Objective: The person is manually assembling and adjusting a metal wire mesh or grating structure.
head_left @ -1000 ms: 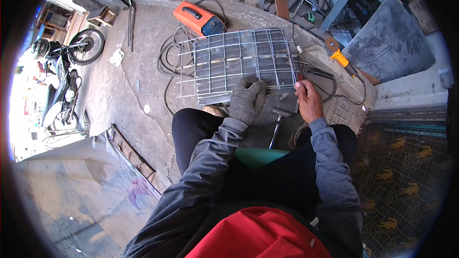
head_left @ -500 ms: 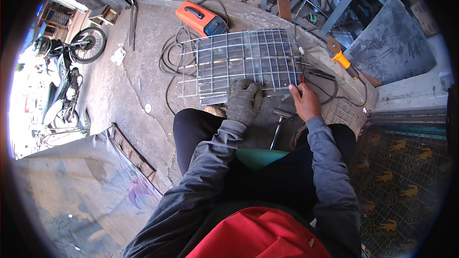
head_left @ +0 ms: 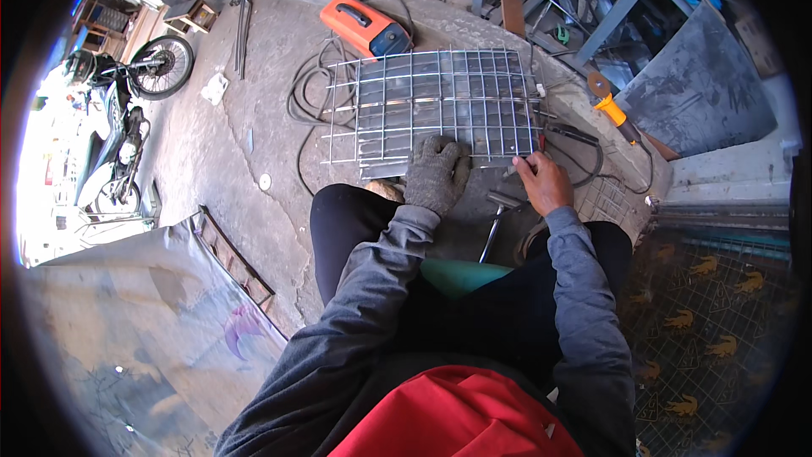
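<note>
Steel grid (head_left: 441,101), just ahead of both hands, gloved left hand (head_left: 436,176) curled on near edge, bare right hand (head_left: 548,184) narrowly pinched at near right corner, either's hold unclear.

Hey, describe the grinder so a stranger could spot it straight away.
Start at the wire grid that the gloved left hand touches. To its right, beside the big grey sheet, is the grinder. Yellow, with a round brown disc, it stands out from the grey frame behind.
</note>
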`<state>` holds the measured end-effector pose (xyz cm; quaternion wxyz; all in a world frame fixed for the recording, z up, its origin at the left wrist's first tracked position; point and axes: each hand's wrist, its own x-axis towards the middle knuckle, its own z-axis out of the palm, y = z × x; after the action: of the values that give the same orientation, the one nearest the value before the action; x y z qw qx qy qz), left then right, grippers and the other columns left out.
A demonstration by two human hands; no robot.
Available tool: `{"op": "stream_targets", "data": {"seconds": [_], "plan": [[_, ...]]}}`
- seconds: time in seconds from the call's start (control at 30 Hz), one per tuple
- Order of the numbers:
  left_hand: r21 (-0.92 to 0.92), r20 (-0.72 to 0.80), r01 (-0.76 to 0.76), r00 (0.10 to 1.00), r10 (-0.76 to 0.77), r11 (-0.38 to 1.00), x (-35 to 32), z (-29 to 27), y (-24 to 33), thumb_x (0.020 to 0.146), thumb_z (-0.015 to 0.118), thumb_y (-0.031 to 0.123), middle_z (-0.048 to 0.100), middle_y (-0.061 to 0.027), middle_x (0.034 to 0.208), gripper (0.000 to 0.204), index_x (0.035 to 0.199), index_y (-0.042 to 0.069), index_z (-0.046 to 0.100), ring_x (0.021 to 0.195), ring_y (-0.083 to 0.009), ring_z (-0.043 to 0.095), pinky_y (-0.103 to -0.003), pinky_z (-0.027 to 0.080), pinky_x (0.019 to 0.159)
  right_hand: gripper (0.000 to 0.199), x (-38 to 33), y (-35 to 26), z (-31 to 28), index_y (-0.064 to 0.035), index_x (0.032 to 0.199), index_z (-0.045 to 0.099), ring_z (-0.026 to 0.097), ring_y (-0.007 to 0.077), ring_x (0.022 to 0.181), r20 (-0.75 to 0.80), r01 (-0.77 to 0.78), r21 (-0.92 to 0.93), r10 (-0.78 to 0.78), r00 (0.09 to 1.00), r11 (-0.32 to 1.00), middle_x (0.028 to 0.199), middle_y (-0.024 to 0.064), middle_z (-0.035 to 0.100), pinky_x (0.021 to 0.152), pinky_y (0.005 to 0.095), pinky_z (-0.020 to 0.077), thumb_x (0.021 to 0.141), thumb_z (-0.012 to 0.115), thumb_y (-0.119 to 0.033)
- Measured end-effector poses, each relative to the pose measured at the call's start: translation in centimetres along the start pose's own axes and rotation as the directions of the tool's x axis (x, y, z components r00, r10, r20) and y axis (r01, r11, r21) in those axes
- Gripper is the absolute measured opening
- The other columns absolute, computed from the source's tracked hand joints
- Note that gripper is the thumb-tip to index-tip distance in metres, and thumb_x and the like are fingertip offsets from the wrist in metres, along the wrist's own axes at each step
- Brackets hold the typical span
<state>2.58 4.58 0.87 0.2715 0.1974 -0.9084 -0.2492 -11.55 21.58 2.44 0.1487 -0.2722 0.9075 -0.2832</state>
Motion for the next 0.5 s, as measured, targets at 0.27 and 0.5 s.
{"op": "stream_targets", "data": {"seconds": [0.27,0.5], "plan": [[0.012,0.006,0.002,1.000,-0.002,1.000,-0.03,-0.06,0.08,0.082,0.068,0.020,0.062,-0.0115,0.098,0.015,0.094,0.011,0.069,0.096,-0.0346,0.058,-0.046,0.048,0.083,0.043,0.03,-0.02,-0.19,-0.0074,0.090,0.066,0.066,0.0400,0.084,0.038,-0.059,-0.022,0.060,0.997,0.998,0.086,0.0179,0.069,0.073,0.0481,0.0498,0.091,0.058,-0.050],[-0.026,0.000,-0.008,1.000,0.008,1.000,0.02,-0.11,-0.07,0.083,0.068,0.017,0.062,-0.0107,0.093,0.013,0.094,0.011,0.070,0.092,-0.0335,0.059,-0.045,0.048,0.080,0.044,0.23,0.31,0.17,-0.0082,0.092,0.066,0.066,0.0407,0.087,0.050,-0.071,-0.049,0.073,0.996,0.996,0.088,0.0179,0.070,0.074,0.0486,0.0500,0.091,0.057,-0.051]]}}
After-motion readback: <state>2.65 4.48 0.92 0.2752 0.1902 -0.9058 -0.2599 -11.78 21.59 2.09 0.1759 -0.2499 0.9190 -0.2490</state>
